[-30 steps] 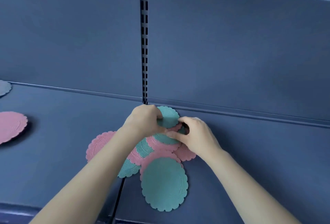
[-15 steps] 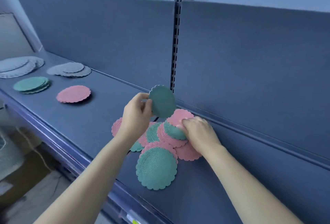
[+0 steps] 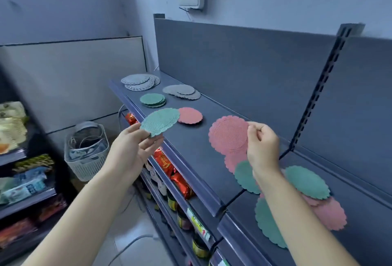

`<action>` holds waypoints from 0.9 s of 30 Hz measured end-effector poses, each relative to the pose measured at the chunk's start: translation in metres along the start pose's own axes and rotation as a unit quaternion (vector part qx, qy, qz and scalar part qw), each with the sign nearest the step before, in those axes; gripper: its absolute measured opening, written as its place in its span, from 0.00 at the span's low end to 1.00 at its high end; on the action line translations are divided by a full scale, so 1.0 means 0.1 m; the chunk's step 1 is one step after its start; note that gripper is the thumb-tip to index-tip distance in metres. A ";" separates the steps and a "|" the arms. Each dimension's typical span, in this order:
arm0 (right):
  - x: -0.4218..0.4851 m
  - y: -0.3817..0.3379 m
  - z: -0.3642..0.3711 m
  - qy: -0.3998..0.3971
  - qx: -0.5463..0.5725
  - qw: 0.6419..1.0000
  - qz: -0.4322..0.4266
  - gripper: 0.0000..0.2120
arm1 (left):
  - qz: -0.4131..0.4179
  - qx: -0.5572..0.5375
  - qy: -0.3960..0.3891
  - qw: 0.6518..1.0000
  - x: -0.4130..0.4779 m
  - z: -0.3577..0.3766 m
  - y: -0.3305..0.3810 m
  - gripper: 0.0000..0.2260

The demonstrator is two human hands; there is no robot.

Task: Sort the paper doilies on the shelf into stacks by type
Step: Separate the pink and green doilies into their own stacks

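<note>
My left hand (image 3: 133,149) holds a green doily (image 3: 159,122) by its edge, out over the front lip of the dark shelf (image 3: 191,151). My right hand (image 3: 262,146) pinches a pink doily (image 3: 228,135) above the shelf. Below my right arm lies the mixed pile of green and pink doilies (image 3: 305,183). Farther left along the shelf sit a pink stack (image 3: 190,115), a green stack (image 3: 152,99) and two grey stacks (image 3: 182,91), (image 3: 140,81).
The shelf's back panel (image 3: 254,70) and a slotted upright (image 3: 318,87) rise behind the doilies. Lower shelves hold red packets (image 3: 167,166) and jars. A white basket (image 3: 87,151) stands on the floor at left, beside another rack of goods (image 3: 19,159).
My left hand has carried the green doily left, away from the pile. My right hand has lifted a pink doily off the pile. The view has swung left, showing the sorted stacks.
</note>
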State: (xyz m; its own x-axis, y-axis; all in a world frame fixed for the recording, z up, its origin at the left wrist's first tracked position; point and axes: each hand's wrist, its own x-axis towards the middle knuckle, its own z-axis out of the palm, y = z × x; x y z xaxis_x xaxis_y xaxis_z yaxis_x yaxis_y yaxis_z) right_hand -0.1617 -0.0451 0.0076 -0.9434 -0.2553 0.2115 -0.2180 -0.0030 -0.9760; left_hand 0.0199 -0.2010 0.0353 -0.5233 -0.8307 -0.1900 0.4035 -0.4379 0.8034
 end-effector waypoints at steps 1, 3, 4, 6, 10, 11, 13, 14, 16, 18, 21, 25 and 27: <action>-0.02 0.02 0.19 -0.014 0.021 1.000 0.015 0.07 | -0.002 0.011 0.001 1.000 0.09 -0.12 0.09 0.12; -0.06 0.05 0.58 -0.041 0.050 0.996 0.061 0.08 | -0.015 0.028 0.007 0.999 0.33 -0.37 0.25 0.14; -0.09 0.05 0.76 -0.058 0.069 0.991 0.095 0.10 | -0.027 0.032 0.012 0.999 0.47 -0.48 0.32 0.16; -0.14 0.04 1.11 -0.098 0.138 0.971 0.169 0.13 | -0.048 0.045 0.012 0.998 0.79 -0.69 0.43 0.18; -0.12 0.04 1.61 -0.108 0.155 0.959 0.212 0.22 | -0.045 0.118 -0.009 0.992 1.46 -0.96 0.56 0.19; -0.08 0.04 1.69 -0.102 0.141 0.962 0.211 0.22 | -0.038 0.137 -0.006 0.990 1.63 -0.98 0.59 0.19; 0.05 0.04 1.82 -0.083 0.114 0.969 0.204 0.20 | -0.017 0.182 0.003 0.983 1.99 -0.98 0.60 0.19; 0.12 0.05 1.88 -0.074 0.103 0.972 0.198 0.18 | -0.005 0.206 0.005 0.978 2.19 -0.95 0.60 0.19; 0.30 0.06 1.98 -0.058 0.088 0.978 0.182 0.16 | 0.023 0.251 -0.001 0.968 2.62 -0.85 0.58 0.18; 0.53 0.11 2.08 -0.046 0.079 0.983 0.162 0.14 | 0.053 0.302 -0.014 0.952 3.02 -0.73 0.56 0.16; 0.89 0.18 2.23 -0.033 0.067 0.987 0.145 0.12 | 0.107 0.411 -0.025 0.905 3.53 -0.55 0.55 0.13; 1.27 0.31 2.42 -0.011 0.054 0.990 0.130 0.11 | 0.169 0.553 -0.073 0.813 4.06 -0.49 0.55 0.15; 1.37 0.36 2.49 -0.005 0.051 0.990 0.134 0.10 | 0.184 0.630 -0.098 0.748 4.21 -0.50 0.54 0.18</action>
State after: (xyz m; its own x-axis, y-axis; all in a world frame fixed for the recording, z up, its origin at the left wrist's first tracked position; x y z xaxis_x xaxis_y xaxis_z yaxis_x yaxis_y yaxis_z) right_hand -0.2371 -0.3210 -0.0119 -0.9612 -0.2702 -0.0562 0.0669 -0.0306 -0.9973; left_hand -0.1413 -0.5920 -0.0294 -0.7000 -0.6953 0.1627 -0.4155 0.5819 0.6991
